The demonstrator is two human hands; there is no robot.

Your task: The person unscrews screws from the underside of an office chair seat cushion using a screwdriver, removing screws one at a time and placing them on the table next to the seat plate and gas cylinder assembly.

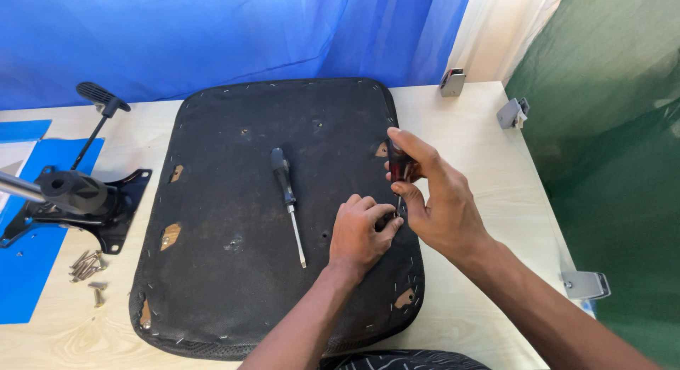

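Right hand [443, 203] grips red-handled screwdriver [400, 168] upright on seat base [234, 221] edge; left hand [361, 232] pinches at its tip; next: steady downward pressure, probably.

Matt, dusty black cloth covers the seat base [234, 221], stapled at its edges, on a pale smooth wood-look table [460, 129].

Bg: pale wood-grain table [489, 129] w/ metal clamps [513, 113] on its edge, blue sheet [212, 37] hung behind, white curtain [506, 23] + green cloth [609, 129] alongside, bright even light.
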